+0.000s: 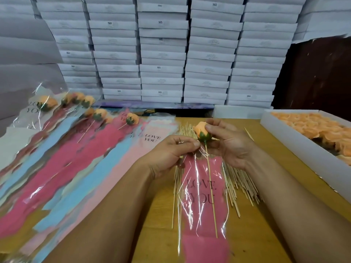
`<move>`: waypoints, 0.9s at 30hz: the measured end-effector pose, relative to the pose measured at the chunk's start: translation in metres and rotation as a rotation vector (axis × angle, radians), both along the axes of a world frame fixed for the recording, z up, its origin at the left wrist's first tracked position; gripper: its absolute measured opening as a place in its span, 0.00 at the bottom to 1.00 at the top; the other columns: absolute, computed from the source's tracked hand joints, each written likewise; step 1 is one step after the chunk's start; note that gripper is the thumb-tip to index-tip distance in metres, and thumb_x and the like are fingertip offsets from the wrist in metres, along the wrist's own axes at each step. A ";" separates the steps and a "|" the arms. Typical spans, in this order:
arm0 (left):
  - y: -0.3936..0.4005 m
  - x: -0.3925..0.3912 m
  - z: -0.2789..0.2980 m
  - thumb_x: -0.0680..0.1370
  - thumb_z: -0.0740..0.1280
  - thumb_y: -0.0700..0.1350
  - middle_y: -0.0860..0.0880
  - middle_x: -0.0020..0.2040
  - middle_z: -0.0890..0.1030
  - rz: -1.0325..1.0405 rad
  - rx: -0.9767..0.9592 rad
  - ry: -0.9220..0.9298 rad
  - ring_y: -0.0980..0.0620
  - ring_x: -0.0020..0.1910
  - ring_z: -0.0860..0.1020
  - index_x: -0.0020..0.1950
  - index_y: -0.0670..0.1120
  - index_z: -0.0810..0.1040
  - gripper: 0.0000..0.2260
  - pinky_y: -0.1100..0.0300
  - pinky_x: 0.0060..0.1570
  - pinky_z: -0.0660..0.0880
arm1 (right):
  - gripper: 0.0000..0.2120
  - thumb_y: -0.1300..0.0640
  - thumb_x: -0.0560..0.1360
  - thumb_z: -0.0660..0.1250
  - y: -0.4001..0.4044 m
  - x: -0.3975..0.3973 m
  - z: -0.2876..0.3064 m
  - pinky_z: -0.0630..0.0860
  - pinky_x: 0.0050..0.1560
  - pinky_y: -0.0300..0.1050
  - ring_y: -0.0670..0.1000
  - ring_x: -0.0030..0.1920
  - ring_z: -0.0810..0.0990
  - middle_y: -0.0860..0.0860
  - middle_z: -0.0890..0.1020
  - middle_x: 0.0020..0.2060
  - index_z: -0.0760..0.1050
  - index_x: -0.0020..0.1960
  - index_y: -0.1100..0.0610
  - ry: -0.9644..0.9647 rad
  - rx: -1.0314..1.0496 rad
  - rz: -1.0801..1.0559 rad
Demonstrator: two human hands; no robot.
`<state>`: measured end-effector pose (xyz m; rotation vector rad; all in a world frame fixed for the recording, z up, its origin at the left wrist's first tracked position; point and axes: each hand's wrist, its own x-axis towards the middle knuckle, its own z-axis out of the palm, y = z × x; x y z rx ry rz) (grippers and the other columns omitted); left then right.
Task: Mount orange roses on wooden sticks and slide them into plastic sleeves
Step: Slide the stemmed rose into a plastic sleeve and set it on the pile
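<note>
1. Fingers (209, 128) of the right hand (230, 144) pinch the orange rose (202, 132) at its head; left hand (173, 150) pinches the mouth of the pink sleeve (204, 205) just below the green base. Neither hand is slack.
2. I read the rose as already mounted: its stick (210, 188) runs down inside the sleeve, tip well down the pink panel. The head sits above the opening, so seating looks unfinished.
3. Done so far: several sleeved roses (98, 113) lie fanned at far left on the bench (266, 224).
4. Left to do: a white box of loose roses (311, 128) at right looks well stocked, and a pile of bare sticks (239, 185) lies under and beside the held sleeve. My guess is most of the job remains.
5. Empty sleeves (91, 168) in pink, blue and grey are spread at left.
6. In the way: loose sticks beneath the sleeve could snag it. Stacked white boxes (161, 54) stand behind, well apart.
</note>
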<state>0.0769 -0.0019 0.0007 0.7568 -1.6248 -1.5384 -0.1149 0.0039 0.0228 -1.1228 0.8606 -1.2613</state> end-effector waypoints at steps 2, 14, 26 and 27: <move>-0.001 0.000 0.000 0.77 0.70 0.45 0.48 0.38 0.84 0.017 -0.022 0.011 0.55 0.32 0.79 0.45 0.46 0.85 0.05 0.64 0.30 0.73 | 0.07 0.62 0.77 0.70 0.002 0.001 0.001 0.80 0.31 0.45 0.51 0.34 0.84 0.54 0.86 0.41 0.77 0.55 0.57 0.022 -0.004 0.000; 0.007 -0.007 0.004 0.82 0.64 0.39 0.50 0.29 0.75 0.210 -0.203 -0.045 0.54 0.25 0.68 0.49 0.35 0.79 0.08 0.63 0.27 0.63 | 0.06 0.54 0.78 0.71 0.007 0.003 -0.002 0.79 0.36 0.47 0.52 0.37 0.86 0.52 0.87 0.39 0.78 0.52 0.55 0.171 0.016 -0.070; 0.001 -0.014 0.000 0.79 0.70 0.42 0.47 0.33 0.74 0.412 -0.279 0.056 0.54 0.29 0.69 0.41 0.41 0.75 0.09 0.60 0.33 0.68 | 0.29 0.36 0.82 0.56 0.013 0.014 -0.001 0.77 0.41 0.47 0.48 0.44 0.83 0.51 0.87 0.45 0.87 0.42 0.54 0.368 0.042 -0.046; 0.000 -0.012 0.000 0.79 0.70 0.43 0.48 0.32 0.72 0.417 -0.260 0.071 0.54 0.27 0.68 0.40 0.42 0.75 0.09 0.62 0.30 0.67 | 0.26 0.36 0.81 0.57 0.013 0.014 -0.001 0.78 0.41 0.48 0.51 0.49 0.83 0.52 0.86 0.49 0.86 0.50 0.54 0.356 0.044 -0.054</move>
